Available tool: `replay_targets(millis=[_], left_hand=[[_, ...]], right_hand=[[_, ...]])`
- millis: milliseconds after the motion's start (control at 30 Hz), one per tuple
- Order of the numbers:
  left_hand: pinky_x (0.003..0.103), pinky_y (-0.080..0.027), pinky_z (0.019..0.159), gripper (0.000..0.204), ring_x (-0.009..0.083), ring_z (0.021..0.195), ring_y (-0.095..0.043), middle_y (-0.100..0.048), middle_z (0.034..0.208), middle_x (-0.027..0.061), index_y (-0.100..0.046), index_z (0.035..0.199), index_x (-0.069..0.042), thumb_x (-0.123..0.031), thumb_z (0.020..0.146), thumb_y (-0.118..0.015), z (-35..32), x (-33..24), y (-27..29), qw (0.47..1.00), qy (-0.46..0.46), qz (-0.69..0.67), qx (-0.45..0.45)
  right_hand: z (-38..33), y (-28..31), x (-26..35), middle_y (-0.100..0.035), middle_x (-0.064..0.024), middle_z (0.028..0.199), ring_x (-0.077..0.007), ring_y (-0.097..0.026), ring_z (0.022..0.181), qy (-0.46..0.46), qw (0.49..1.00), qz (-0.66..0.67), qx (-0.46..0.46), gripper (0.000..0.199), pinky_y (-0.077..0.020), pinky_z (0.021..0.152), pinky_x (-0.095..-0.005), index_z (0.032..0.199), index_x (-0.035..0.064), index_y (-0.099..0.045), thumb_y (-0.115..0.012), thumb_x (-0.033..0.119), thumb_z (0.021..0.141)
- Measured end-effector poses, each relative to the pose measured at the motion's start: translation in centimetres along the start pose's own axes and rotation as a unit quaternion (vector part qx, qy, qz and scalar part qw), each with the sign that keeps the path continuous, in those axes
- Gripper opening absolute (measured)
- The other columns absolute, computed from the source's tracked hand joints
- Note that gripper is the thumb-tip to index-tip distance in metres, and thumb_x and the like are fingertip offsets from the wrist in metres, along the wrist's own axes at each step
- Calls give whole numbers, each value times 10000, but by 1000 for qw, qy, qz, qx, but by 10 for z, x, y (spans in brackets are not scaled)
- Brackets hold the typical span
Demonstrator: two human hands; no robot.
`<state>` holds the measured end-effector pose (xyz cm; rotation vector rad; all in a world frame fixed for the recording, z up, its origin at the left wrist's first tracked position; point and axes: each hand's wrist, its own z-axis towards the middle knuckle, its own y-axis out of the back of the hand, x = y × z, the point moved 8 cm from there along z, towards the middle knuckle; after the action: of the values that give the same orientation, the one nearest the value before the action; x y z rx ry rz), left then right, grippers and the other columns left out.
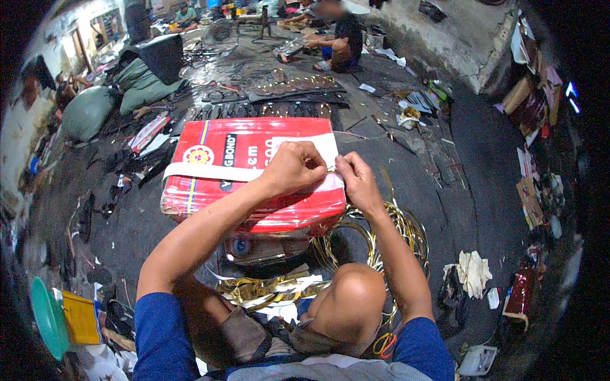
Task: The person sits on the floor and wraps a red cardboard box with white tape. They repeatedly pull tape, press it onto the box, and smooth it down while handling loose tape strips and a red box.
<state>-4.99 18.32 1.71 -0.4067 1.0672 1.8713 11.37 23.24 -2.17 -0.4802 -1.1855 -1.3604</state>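
A large red rectangular tin (241, 174) with yellow and blue stripes lies flat in front of me on the dark floor. A white strip (210, 170) runs across its top. My left hand (293, 166) is closed and pinches the strip's end at the tin's right side. My right hand (357, 181) meets it there, fingertips pinching the same strip end. Under the tin's near edge lie shiny gold strips (267, 289) and gold loops (394, 232). My bent knee (352, 298) shows below.
Another person (340, 41) sits on the floor far ahead among dark metal pieces (286, 95). A green bowl (47, 317) and yellow box (81, 316) lie at lower left. A crumpled cloth (473, 272) lies right. Scraps litter the floor at left and along the right wall.
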Motion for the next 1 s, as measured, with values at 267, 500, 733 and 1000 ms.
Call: replay_targets(millis=[267, 500, 733, 1000], left_hand=[[295, -522, 619, 91, 114, 691, -656, -698, 776, 67, -741, 813, -1, -75, 847, -782, -4, -1, -11, 997, 43, -64, 3], [299, -509, 611, 96, 126, 684, -646, -694, 771, 78, -734, 790, 5, -65, 842, -774, 11, -9, -21, 997, 4, -72, 1], [293, -514, 621, 94, 130, 686, -645, -680, 756, 79, -716, 780, 17, -50, 841, -739, 12, -15, -25, 996, 15, -90, -4], [275, -536, 634, 98, 98, 713, -652, -684, 780, 51, -717, 783, 13, -43, 854, -752, 2, 2, -20, 994, 66, -90, -3]], right_hand=[[-25, -21, -20, -513, 66, 710, 2, -392, 503, -179, 902, 388, 54, 215, -295, 406, -210, 870, 132, -557, -611, 217, 1060], [-42, -33, -49, -466, 72, 670, -9, -363, 427, -271, 791, 548, -7, 224, -269, 337, -196, 889, 189, -525, -611, 287, 1071], [19, 23, -17, -651, -80, 746, -216, -624, 621, -188, 980, 58, -6, 508, -494, 534, -356, 878, 64, -640, -587, 552, 1010], [32, 3, -31, -709, -177, 787, -204, -657, 740, -27, 989, -121, -78, 353, -532, 729, -394, 904, -47, -701, -608, 272, 1023]])
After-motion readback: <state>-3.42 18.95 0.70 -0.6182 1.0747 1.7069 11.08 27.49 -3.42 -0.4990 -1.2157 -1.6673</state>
